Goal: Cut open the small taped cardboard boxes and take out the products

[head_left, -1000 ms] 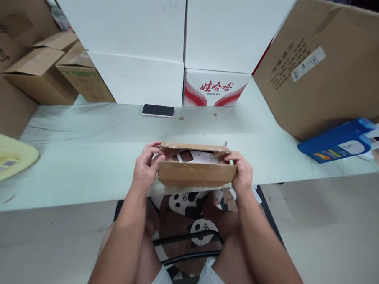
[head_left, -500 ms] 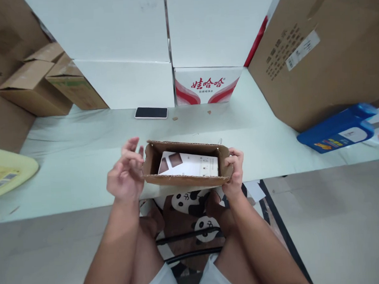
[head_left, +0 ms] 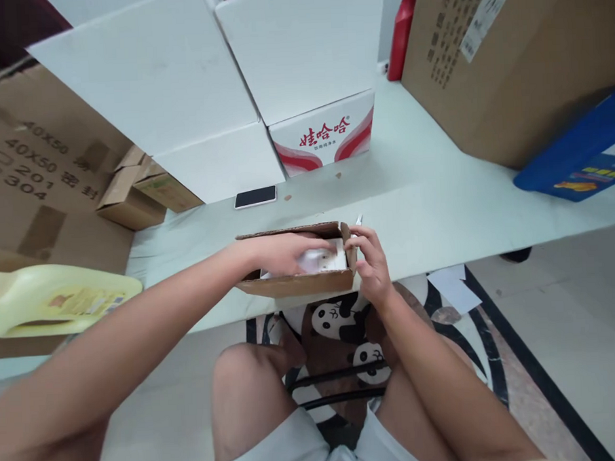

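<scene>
An open, narrow cardboard box (head_left: 304, 283) stands at the table's near edge, its long side towards me. Inside lies a white printed box (head_left: 340, 255), mostly covered by my hand. My left hand (head_left: 282, 252) reaches into the cardboard box from the left, palm down, over the white box. Its fingers are blurred and partly hidden by a whitish, smeared shape, so their grip is unclear. At the right end, my right hand (head_left: 373, 263) has its fingers curled on the cardboard wall. A thin silvery object (head_left: 359, 219) pokes up just behind that hand.
A phone (head_left: 255, 197) lies beyond the box, before stacked white cartons (head_left: 324, 138). A pale yellow bottle (head_left: 60, 299) is at left, a blue bottle (head_left: 579, 154) at right. Large brown cartons (head_left: 524, 65) flank the table (head_left: 419, 212). A red bottle (head_left: 403, 32) stands behind.
My left hand has gone from the cardboard box's left end into its inside, over the white box. My right hand stays at the right end. The view has turned and shifted.
</scene>
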Demonstrator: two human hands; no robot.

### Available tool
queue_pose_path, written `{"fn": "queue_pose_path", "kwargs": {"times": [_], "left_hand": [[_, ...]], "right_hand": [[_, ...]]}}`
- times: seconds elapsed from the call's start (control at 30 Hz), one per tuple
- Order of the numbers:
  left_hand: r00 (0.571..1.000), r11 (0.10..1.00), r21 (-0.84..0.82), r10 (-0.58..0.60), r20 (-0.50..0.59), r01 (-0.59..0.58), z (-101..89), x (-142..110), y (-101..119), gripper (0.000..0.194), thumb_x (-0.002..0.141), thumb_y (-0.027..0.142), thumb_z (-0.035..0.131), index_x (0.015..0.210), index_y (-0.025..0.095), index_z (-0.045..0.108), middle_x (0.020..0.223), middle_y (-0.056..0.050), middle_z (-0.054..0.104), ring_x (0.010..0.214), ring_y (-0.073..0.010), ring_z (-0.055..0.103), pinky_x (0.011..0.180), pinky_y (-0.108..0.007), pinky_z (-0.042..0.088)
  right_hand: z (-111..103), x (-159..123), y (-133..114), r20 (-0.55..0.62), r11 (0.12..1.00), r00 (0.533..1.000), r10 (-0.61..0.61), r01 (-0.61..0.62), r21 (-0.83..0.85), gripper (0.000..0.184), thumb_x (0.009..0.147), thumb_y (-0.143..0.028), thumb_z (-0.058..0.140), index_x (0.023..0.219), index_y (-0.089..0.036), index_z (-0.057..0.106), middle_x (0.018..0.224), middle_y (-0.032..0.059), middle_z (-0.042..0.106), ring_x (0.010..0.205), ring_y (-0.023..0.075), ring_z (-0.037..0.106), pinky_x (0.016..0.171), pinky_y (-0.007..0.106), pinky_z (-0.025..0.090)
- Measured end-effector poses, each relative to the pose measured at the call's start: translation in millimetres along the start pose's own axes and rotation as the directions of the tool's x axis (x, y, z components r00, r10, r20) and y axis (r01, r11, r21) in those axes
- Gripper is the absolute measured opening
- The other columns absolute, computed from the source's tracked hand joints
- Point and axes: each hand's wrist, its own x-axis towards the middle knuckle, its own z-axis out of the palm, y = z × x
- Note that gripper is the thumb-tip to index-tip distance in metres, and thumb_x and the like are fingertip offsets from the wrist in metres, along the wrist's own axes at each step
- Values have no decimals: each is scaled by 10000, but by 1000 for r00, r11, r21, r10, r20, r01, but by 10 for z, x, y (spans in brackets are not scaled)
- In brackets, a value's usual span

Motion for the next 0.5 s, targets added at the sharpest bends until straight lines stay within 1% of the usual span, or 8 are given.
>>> {"fn": "queue_pose_path", "kwargs": {"times": [0.1, 0.17, 0.23, 0.3, 0.37, 0.43, 0.47, 0.5], "left_hand": [[990, 955, 262, -144, 0, 139, -5, 11, 34, 655, 641, 243, 794, 1283, 345, 706, 1119, -57, 761, 895, -323, 722, 668, -336, 524], [985, 937, 304, -168, -31, 169, -64, 15, 142, 632, 642, 279, 812, 1264, 325, 713, 1080, -60, 753, 890, -331, 713, 699, -356, 533], [984, 977, 154, -132, -122, 150, -178, -20, 285, 627, 574, 259, 871, 1186, 296, 741, 1039, -35, 748, 924, -322, 715, 802, -372, 559], [952, 987, -64, -160, -261, 148, -334, -150, 427, 631, 504, 181, 905, 1114, 236, 755, 984, -18, 741, 972, -315, 718, 919, -390, 564], [886, 957, -223, -259, -386, 183, -496, -396, 527, 613, 484, 122, 916, 1073, 147, 747, 958, -31, 732, 1031, -321, 709, 993, -435, 558], [785, 940, -306, -304, -540, 153, -616, -721, 540, 605, 482, 99, 931, 1049, 76, 719, 988, -58, 727, 1096, -320, 686, 1016, -486, 555], [703, 945, -320, -275, -656, 71, -645, -886, 505, 610, 497, 109, 938, 1057, 73, 699, 1028, -62, 722, 1154, -317, 664, 1028, -500, 548], [572, 953, -298, -215, -791, -54, -649, -1037, 443, 662, 452, 118, 964, 1049, 102, 680, 1046, -48, 716, 1200, -316, 642, 1034, -498, 552]], "right_hand": [[-18, 1, 87, 137, 999, 991, 1, -6, 33, 538, 806, -658, 681, 1167, -292, 522, 1528, 117, 398, 1456, 356, 402, 1160, 550, 371], [-9, 7, 128, 168, 999, 986, 22, -29, 37, 620, 727, -587, 790, 1150, -292, 445, 1587, 130, 308, 1499, 370, 344, 1157, 562, 372], [1, 23, 140, 131, 998, 991, 32, -39, 51, 634, 708, -527, 822, 1104, -294, 385, 1568, 133, 320, 1463, 358, 392, 1116, 554, 412], [3, 43, 126, 71, 998, 997, 21, -26, 64, 648, 698, -499, 837, 1080, -297, 354, 1525, 129, 369, 1401, 341, 454, 1078, 539, 442], [-3, 62, 106, 20, 998, 1000, 12, -13, 56, 633, 708, -488, 833, 1070, -292, 353, 1488, 128, 409, 1369, 329, 478, 1072, 527, 444], [-4, 71, 97, -12, 999, 1000, 18, -18, 46, 594, 733, -483, 816, 1070, -283, 370, 1454, 127, 444, 1354, 319, 489, 1075, 514, 444], [4, 72, 100, -11, 998, 999, 34, -34, 46, 577, 746, -480, 807, 1089, -281, 388, 1449, 128, 453, 1349, 314, 493, 1063, 501, 458], [22, 73, 110, 0, 997, 998, 59, -59, 50, 572, 757, -479, 797, 1129, -282, 410, 1455, 130, 455, 1341, 309, 500, 1030, 481, 487]]}}
